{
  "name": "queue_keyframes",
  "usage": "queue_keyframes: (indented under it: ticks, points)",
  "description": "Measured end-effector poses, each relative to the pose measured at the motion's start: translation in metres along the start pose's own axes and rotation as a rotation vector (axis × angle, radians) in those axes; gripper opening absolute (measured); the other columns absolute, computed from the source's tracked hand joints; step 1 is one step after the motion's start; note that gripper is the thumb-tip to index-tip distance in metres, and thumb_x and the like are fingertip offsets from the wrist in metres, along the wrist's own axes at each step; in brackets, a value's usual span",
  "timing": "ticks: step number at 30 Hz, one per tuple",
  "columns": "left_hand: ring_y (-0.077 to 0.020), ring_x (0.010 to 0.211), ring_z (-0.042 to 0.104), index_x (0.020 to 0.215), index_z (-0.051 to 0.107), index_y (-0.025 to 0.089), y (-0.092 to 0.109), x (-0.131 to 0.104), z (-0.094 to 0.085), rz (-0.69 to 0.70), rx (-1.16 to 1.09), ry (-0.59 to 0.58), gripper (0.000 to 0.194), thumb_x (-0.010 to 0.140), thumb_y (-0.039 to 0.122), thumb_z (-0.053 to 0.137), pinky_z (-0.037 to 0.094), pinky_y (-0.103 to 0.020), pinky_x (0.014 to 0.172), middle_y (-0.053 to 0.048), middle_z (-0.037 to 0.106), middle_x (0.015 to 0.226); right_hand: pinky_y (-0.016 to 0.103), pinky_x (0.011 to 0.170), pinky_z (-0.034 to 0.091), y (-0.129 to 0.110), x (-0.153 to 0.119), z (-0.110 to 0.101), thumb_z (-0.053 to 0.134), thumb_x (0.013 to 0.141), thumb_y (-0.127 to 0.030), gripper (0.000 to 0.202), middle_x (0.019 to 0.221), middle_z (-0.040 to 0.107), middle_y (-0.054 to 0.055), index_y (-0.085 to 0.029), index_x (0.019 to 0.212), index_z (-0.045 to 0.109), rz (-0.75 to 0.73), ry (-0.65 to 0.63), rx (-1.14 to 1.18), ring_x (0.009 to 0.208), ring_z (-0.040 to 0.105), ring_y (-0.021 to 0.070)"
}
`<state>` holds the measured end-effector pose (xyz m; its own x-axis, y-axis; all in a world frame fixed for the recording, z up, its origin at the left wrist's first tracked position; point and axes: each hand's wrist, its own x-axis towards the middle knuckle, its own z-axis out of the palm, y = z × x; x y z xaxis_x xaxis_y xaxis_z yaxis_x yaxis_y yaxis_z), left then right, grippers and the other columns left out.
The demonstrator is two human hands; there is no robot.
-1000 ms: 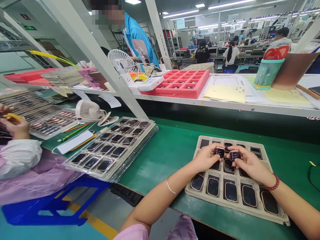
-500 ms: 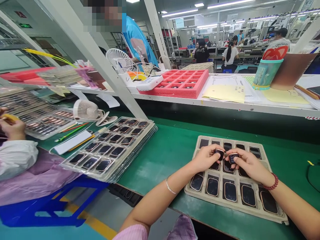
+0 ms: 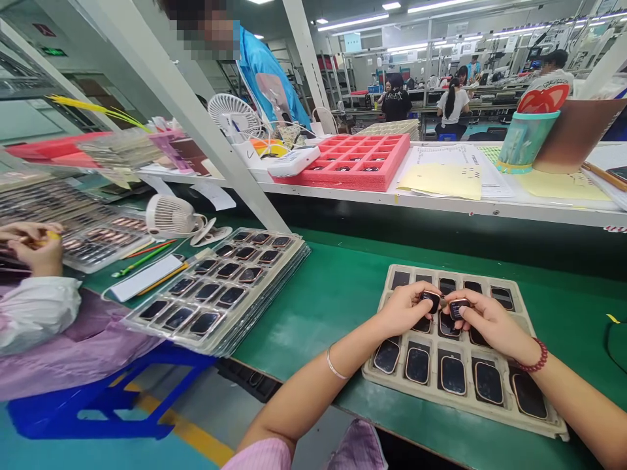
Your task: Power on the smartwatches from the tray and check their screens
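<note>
Over a beige tray (image 3: 441, 408) of watch-like devices at the right, both hands are close together. My left hand (image 3: 409, 308) pinches a small square watch (image 3: 430, 301) with a dark screen. A second watch (image 3: 459, 309), its screen showing small light marks, is gripped between thumb and fingers of my right hand (image 3: 490, 321). The two watches are side by side, with a narrow gap between them. Beneath the hands, parts of the tray's middle row are hidden. Rounded dark screens with gold edges lie in the front row.
Left of centre is a stack of clear trays (image 3: 289, 261) with more devices. A small fan (image 3: 169, 215), pens and a white box lie behind it. A shelf carries a red foam tray (image 3: 396, 163), papers and cups. At the far left are a person's hands (image 3: 42, 248).
My hands and both watches hold nearly the same pose. At the far left, the other person's hands have moved slightly right and further into view. The whole view has shifted slightly.
</note>
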<state>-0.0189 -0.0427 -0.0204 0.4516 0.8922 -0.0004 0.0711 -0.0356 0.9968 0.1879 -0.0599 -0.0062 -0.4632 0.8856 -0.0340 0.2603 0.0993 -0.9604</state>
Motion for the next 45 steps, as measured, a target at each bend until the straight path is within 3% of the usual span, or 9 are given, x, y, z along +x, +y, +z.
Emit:
queue_keyframes:
  ticks: [11,17,26,32,37,42,45]
  points:
    - [-0.0118,0.067,0.061,0.102,0.061,0.014,0.000,-0.001,0.000,0.025,0.049,-0.003,0.024,0.081,0.019,0.050,0.050,-0.025,0.066,-0.007,0.065,0.089,0.032,0.062,0.053,0.003,0.000,-0.001,0.044,0.093,-0.035,0.028,0.098,0.067,0.008,-0.020,0.113,0.056,0.023,0.010,0.002,0.071,0.065,0.0174]
    - [-0.0105,0.067,0.058,0.110,0.058,0.015,0.003,-0.002,-0.001,0.058,0.142,0.069,0.035,0.075,0.016,0.057,0.047,-0.022,0.062,-0.006,0.065,0.096,0.035,0.066,0.056,0.009,0.001,0.000,0.052,0.088,-0.030,0.034,0.113,0.064,0.010,-0.023,0.121,0.051,-0.002,0.084,0.030,0.083,0.067,0.0213]
    - [-0.0134,0.075,0.061,0.108,0.058,0.014,0.003,-0.001,-0.001,0.063,0.079,0.097,0.032,0.076,0.015,0.056,0.049,-0.025,0.070,-0.007,0.066,0.093,0.036,0.069,0.058,0.004,-0.002,0.002,0.049,0.090,-0.031,0.032,0.112,0.065,0.010,-0.023,0.120,0.052,-0.040,-0.005,0.002,0.083,0.068,0.0210]
    - [-0.0123,0.072,0.059,0.107,0.059,0.014,0.005,-0.004,-0.001,0.089,0.172,0.078,0.033,0.075,0.014,0.056,0.045,-0.022,0.062,-0.007,0.066,0.094,0.036,0.069,0.058,0.009,-0.001,-0.001,0.047,0.092,-0.029,0.031,0.112,0.064,0.011,-0.023,0.122,0.051,-0.037,0.009,0.020,0.084,0.068,0.0208]
    - [-0.0060,0.054,0.047,0.113,0.056,0.015,0.010,-0.006,0.000,0.062,0.205,0.080,0.042,0.071,0.012,0.057,0.038,-0.020,0.052,-0.006,0.066,0.095,0.040,0.085,0.055,0.011,0.000,-0.001,0.053,0.088,-0.026,0.034,0.120,0.061,0.009,-0.025,0.122,0.050,-0.056,-0.003,0.068,0.096,0.066,0.0225]
    - [-0.0097,0.063,0.055,0.106,0.059,0.013,0.007,-0.003,-0.001,0.083,0.164,0.069,0.032,0.074,0.014,0.055,0.042,-0.021,0.058,-0.006,0.065,0.090,0.037,0.072,0.058,0.009,-0.001,0.000,0.050,0.090,-0.028,0.032,0.114,0.064,0.010,-0.023,0.122,0.052,-0.032,0.010,0.024,0.084,0.068,0.0210]
    - [-0.0090,0.063,0.055,0.111,0.056,0.014,0.005,-0.003,-0.001,0.074,0.138,0.072,0.040,0.071,0.011,0.056,0.042,-0.020,0.056,-0.006,0.065,0.094,0.038,0.080,0.057,0.007,-0.001,0.001,0.053,0.087,-0.025,0.035,0.118,0.062,0.009,-0.024,0.121,0.051,-0.062,0.005,0.035,0.092,0.067,0.0221]
